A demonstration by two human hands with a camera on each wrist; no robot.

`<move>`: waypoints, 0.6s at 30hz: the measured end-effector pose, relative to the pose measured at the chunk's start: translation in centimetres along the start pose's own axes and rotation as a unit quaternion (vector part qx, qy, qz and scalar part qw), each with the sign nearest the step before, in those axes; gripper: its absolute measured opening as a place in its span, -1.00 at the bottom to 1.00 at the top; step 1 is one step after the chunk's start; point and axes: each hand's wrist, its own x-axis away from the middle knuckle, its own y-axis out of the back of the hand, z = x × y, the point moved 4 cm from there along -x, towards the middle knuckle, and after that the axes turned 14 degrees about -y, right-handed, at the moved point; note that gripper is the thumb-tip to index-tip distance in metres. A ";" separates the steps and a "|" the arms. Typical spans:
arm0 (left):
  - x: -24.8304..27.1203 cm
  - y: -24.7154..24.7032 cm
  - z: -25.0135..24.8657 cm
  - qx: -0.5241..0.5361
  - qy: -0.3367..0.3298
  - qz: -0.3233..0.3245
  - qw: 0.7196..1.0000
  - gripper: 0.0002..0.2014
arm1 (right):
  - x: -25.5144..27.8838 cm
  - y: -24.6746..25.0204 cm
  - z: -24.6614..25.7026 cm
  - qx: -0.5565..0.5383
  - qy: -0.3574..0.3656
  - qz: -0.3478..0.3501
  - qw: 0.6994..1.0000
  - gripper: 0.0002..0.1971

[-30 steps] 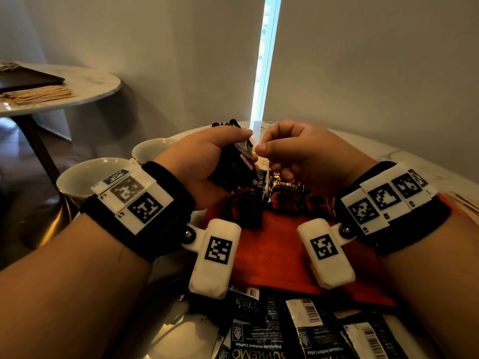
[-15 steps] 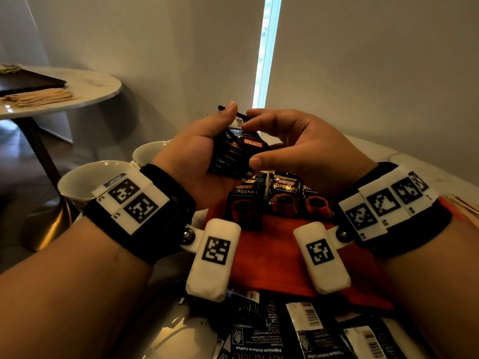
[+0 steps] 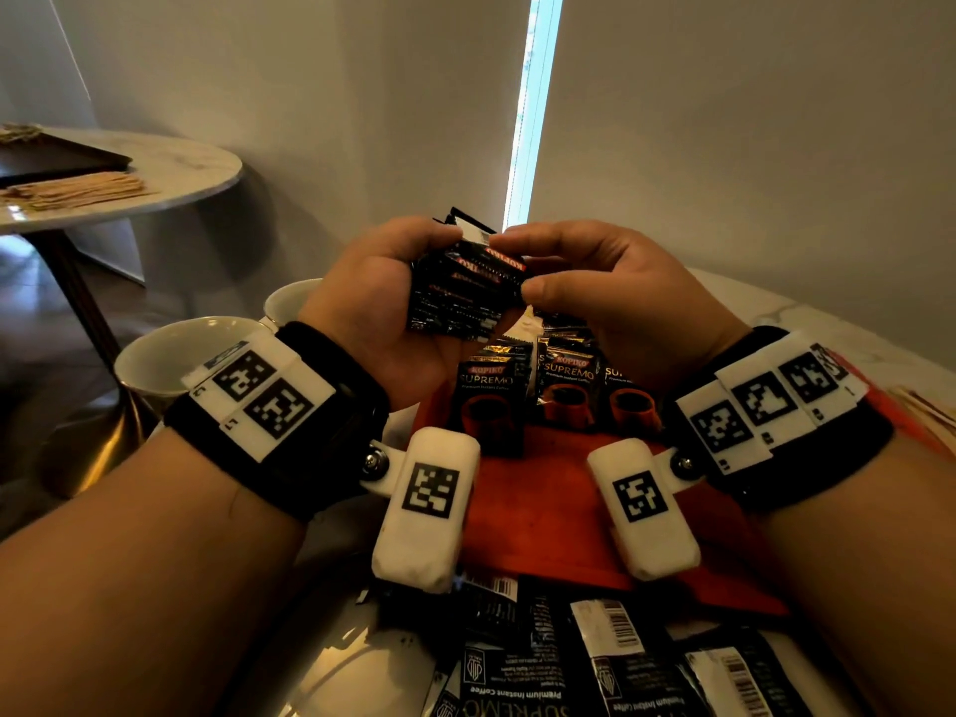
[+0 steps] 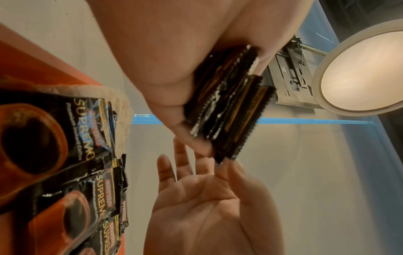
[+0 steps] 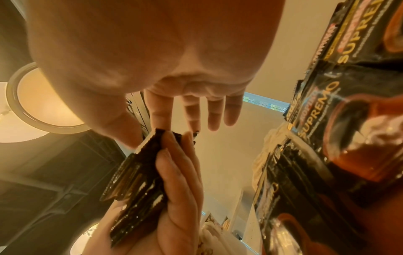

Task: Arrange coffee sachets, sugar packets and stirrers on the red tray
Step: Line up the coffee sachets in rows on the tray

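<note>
Head view only shows the left hand (image 3: 383, 307) gripping a fanned stack of sachets (image 3: 460, 292) above the red tray's (image 3: 543, 509) far end. Right hand (image 3: 610, 297) meets the stack's top edge with thumb and forefinger, apparently pinching one sachet; wrist views show its other fingers (image 5: 216, 112) straight. Left wrist camera alone shows the stack edge-on, serrated seams staggered. Sachets are glossy black with red lettering. More sachets (image 3: 548, 390) lie on the tray just below the hands.
</note>
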 end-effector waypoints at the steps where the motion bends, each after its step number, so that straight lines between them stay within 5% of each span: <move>1: 0.0 0.0 0.1 0.000 0.001 -0.005 1.000 -0.57 | -0.1 0.1 0.0 -0.003 -0.006 -0.001 1.000 -0.62; 8: -0.2 0.2 0.2 -0.015 0.010 -0.015 1.000 -0.54 | -0.2 0.3 -0.2 0.130 0.004 -0.050 0.990 -0.50; 12: -0.3 0.2 0.2 -0.016 0.007 0.005 1.000 -0.67 | 0.0 0.3 -0.1 0.073 0.022 -0.042 0.996 -0.67; 15: -0.3 0.3 0.2 -0.013 0.011 0.001 1.000 -0.54 | 0.1 0.9 0.0 0.047 0.011 -0.139 0.989 -0.84; 18: -0.4 0.6 0.4 -0.031 0.019 -0.012 0.999 -0.55 | 0.2 1.7 0.3 -0.033 0.037 -0.216 0.975 -0.81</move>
